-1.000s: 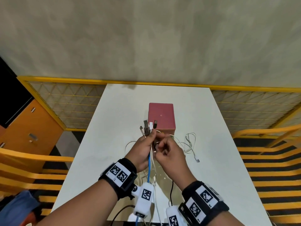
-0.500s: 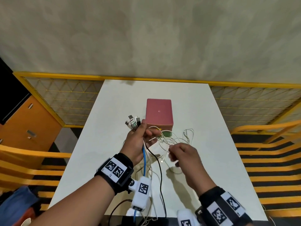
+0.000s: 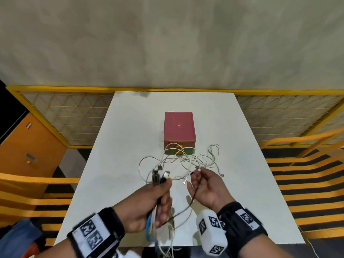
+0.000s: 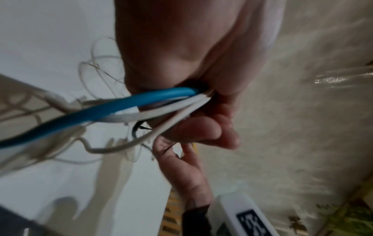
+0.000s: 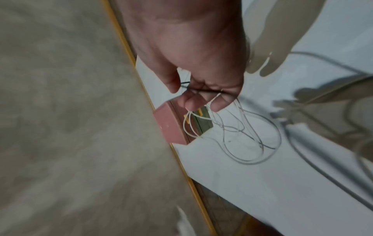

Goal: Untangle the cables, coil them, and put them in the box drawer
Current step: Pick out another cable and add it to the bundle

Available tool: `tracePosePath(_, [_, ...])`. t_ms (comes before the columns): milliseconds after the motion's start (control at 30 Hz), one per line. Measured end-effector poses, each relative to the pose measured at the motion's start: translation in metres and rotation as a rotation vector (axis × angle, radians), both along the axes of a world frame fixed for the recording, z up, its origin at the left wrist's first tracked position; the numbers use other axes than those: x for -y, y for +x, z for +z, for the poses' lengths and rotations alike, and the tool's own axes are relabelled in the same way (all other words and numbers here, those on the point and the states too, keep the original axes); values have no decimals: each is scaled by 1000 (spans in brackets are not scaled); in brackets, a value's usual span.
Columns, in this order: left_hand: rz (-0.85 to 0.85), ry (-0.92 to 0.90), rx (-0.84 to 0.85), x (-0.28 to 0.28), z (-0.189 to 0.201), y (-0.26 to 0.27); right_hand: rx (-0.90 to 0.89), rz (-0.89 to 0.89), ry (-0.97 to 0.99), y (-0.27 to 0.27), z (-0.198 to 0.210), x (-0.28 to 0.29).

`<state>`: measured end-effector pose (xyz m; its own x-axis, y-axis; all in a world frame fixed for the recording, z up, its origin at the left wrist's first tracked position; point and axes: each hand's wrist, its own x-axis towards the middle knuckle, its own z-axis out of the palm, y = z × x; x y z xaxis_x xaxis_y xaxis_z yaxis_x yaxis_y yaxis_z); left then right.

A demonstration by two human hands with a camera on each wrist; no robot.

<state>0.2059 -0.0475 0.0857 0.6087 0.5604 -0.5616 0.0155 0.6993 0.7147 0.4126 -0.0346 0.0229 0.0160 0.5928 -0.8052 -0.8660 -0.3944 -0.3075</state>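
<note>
untangling step: left hand (image 3: 149,200) fingers clamped on the cables (image 4: 113,110); right hand (image 3: 208,185) fingers pinch a black cable (image 3: 194,192), box (image 3: 179,127) mid-tabletop. next: draw it free.

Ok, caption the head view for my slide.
Left hand grips bundled cables; right hand pinches a dark cable before the red box.

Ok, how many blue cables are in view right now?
1. The blue cable runs through the left hand alongside white cables, hanging below it; the tangle could hide more.
</note>
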Motion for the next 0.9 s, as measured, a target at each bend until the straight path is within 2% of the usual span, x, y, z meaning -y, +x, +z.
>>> tracePosePath(100, [-83, -63, -39, 4, -2, -40, 19, -69, 11, 8, 1, 5])
tracePosePath(167, [-55, -101, -101, -2, -1, -62, 36, -93, 32, 10, 8, 13])
tracePosePath(233, [25, -115, -154, -12, 0, -77, 62, 27, 84, 9, 20, 28])
tracePosePath(300, [115, -101, -143, -23, 3, -83, 168, 350, 170, 2, 31, 48])
tracePosePath(433, [229, -14, -31, -33, 13, -71, 815, 1318, 314, -4, 36, 88])
tracePosePath(467, [246, 3, -5, -34, 14, -66, 956, 1496, 384, -6, 33, 96])
tracePosePath(533, [277, 29, 36, -33, 15, -54, 1178, 1666, 414, -11, 20, 108])
tracePosePath(567, [287, 40, 45, -33, 14, -49, 1219, 1721, 382, -14, 9, 112])
tracePosePath(633, [296, 61, 50, -31, 11, -37, 1301, 1912, 488, -13, -14, 122])
tracePosePath(667, [297, 63, 54, -29, 9, -32, 1384, 1964, 599, -4, -25, 125])
tracePosePath(700, [294, 66, 62, -27, 8, -29, 1541, 1984, 666, 6, -36, 123])
tracePosePath(733, [289, 66, 73, -26, 5, -26, 1511, 2033, 551, 16, -35, 124])
tracePosePath(767, [280, 63, 83, -23, 4, -22, 1706, 2021, 633, 27, -40, 123])
tracePosePath(800, [269, 58, 96, -21, 2, -20, 1625, 1989, 636, 36, -41, 119])
tracePosePath(833, [257, 56, 109, -19, 1, -17, 1696, 1862, 675, 47, -43, 112])
tracePosePath(900, [246, 80, 118, -16, -1, -13, 1863, 1590, 543, 71, -48, 82])
